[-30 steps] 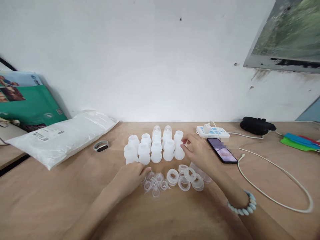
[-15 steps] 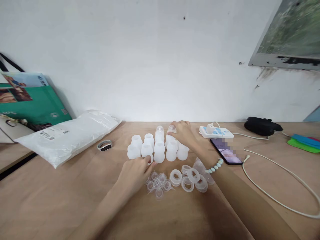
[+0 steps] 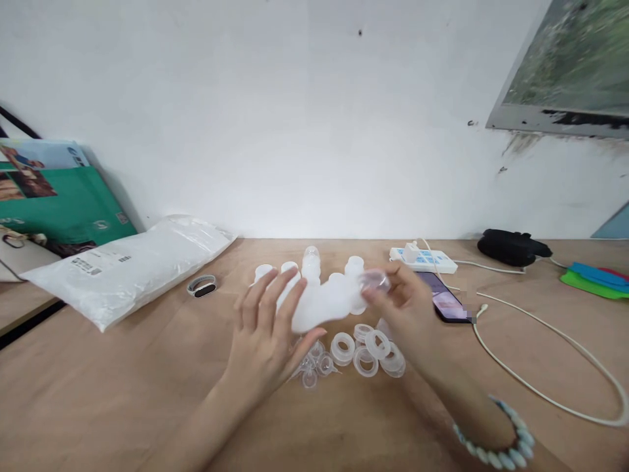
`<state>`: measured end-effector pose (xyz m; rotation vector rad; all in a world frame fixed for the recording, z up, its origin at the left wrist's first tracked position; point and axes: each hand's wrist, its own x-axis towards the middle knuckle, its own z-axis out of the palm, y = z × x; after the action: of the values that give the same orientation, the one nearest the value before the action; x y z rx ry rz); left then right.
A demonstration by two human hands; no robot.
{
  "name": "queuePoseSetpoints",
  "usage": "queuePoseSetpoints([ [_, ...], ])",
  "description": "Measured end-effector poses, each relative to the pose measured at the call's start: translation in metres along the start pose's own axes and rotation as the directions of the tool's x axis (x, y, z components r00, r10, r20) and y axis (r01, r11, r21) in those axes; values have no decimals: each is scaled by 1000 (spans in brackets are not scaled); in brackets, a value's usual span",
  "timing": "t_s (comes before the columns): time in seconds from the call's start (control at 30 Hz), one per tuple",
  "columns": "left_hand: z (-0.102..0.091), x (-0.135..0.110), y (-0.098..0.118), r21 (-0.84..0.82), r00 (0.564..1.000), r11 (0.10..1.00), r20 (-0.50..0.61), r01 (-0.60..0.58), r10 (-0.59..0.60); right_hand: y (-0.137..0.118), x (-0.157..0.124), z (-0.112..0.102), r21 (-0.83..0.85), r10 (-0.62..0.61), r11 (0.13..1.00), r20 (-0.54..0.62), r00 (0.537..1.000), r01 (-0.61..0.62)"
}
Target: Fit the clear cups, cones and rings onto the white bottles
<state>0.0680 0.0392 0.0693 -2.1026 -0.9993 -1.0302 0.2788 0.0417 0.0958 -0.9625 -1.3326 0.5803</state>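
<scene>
One white bottle [image 3: 320, 309] tilted above worktop [image 3: 122, 393]; right hand [image 3: 409, 305] gripping its clear-capped end. Left hand [image 3: 263, 341] open, fingers spread at base, contact unclear. At least five rings [image 3: 378, 356] nearby. One phone [image 3: 449, 305], one wristband [image 3: 202, 286].

2 passages for a hand: tabletop [image 3: 339, 429] nearer the body, and the strip just right of the wristband [image 3: 208, 290] (low obstacle). Middle barred: tilted white bottle [image 3: 319, 309] between left hand [image 3: 263, 334] and right hand [image 3: 407, 301], clear rings [image 3: 343, 360] in front.
</scene>
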Motion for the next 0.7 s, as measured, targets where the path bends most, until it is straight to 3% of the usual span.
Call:
queuePoseSetpoints([
  [0.1, 3, -3, 7, -19, 993, 993, 28, -118, 118, 12, -25, 11, -38, 22, 999, 120, 992, -18],
  [0.23, 10, -7, 12, -78, 978, 983, 117, -165, 173, 13, -35, 14, -186, 23, 982, 293, 956, 33],
  [0.3, 11, -7, 12, -148, 967, 980, 199, -134, 162, 10, -35, 12, -232, 87, 973, 339, 937, -7],
  [0.37, 9, -5, 12, -301, 931, 954, 346, -7, 116, 9, -34, 11, -234, 138, 971, 344, 929, -57],
  [0.43, 4, -2, 14, -441, 850, 873, 523, 209, 61, 10, -32, 8, -213, 170, 972, 366, 915, -96],
  [0.5, -2, 4, 15, -525, 745, 735, 666, 430, 39, 12, -30, 4, -186, 166, 978, 413, 895, -95],
  [0.6, -11, 12, 16, -577, 597, 438, 795, 689, 107, 15, -29, -3, -156, 128, 986, 476, 870, -60],
  [0.7, -13, 17, 12, -489, 448, 102, 851, 866, 275, 14, -31, -6, -97, 107, 993, 517, 849, -66],
])
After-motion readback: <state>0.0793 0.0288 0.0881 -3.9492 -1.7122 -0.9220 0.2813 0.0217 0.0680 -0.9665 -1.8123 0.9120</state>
